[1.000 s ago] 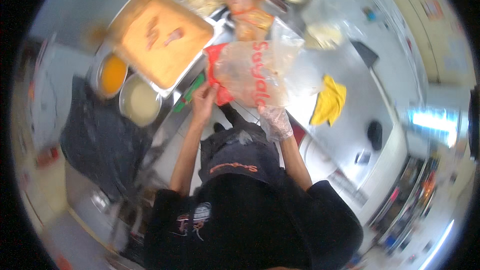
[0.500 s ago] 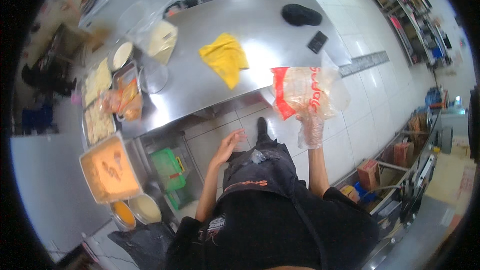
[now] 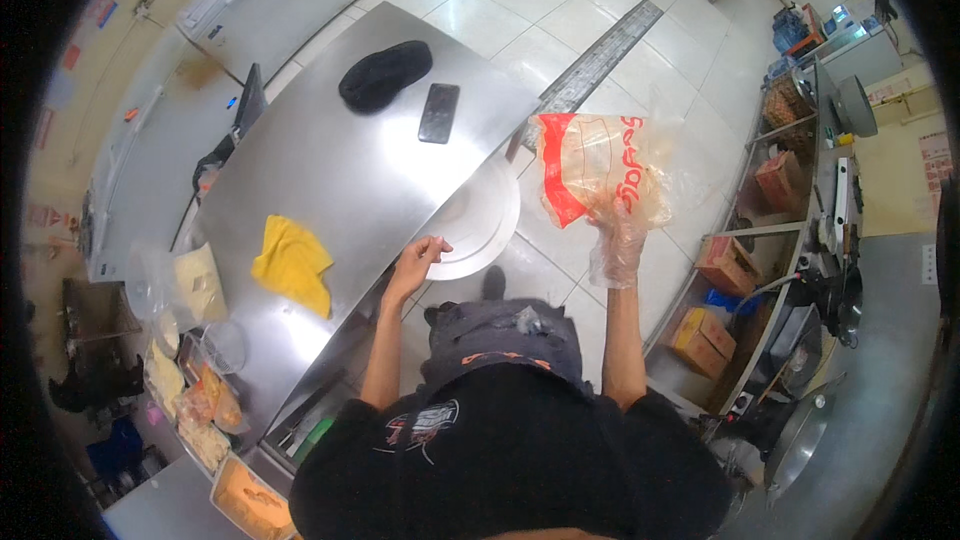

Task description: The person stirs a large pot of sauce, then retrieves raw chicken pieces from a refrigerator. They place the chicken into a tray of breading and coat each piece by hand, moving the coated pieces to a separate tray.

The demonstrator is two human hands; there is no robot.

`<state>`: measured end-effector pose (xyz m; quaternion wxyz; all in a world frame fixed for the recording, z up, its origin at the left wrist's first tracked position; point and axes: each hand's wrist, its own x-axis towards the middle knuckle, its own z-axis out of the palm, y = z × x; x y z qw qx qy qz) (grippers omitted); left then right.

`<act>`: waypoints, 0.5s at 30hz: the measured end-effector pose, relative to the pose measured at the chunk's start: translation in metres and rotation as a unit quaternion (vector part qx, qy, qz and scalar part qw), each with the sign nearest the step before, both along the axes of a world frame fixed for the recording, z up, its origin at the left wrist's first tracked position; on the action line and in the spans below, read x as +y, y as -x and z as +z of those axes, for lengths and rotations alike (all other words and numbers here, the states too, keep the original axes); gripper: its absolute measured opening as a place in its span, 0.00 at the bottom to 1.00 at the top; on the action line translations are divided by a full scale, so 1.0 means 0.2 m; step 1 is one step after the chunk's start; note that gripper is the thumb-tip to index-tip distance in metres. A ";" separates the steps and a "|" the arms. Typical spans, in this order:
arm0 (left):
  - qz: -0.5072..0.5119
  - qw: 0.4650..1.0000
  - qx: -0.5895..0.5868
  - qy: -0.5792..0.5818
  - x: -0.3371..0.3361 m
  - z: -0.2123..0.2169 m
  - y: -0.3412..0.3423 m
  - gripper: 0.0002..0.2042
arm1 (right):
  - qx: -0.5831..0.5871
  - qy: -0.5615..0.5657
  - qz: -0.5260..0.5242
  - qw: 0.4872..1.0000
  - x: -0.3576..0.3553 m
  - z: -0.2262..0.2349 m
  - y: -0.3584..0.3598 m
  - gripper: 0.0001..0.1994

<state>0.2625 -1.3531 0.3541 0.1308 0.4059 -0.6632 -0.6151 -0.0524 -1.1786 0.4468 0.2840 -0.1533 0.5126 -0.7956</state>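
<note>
My right hand (image 3: 618, 240), in a thin clear glove, holds up a clear plastic bag with red print (image 3: 598, 170) over the tiled floor, right of the steel table (image 3: 330, 170). My left hand (image 3: 418, 258) is bare, its fingers apart, and rests at the near edge of the table beside a round metal lid (image 3: 478, 222) that overhangs the corner. The bag holds pale contents I cannot make out.
A yellow cloth (image 3: 292, 262), a black phone (image 3: 439, 112) and a black cap (image 3: 385, 73) lie on the table. Trays and bags of food (image 3: 195, 380) crowd the left end. Cardboard boxes (image 3: 715, 300) and shelving with equipment (image 3: 830, 240) stand at the right.
My view has swung right along the table, away from the food trays. My right hand has carried the bag out past the table's corner, and my left hand has come to the round lid.
</note>
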 end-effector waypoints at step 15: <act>0.093 0.995 -0.021 -0.043 -0.11 0.02 -0.31 0.12 | -0.045 -0.058 0.108 0.991 -0.65 -0.10 -0.23 0.20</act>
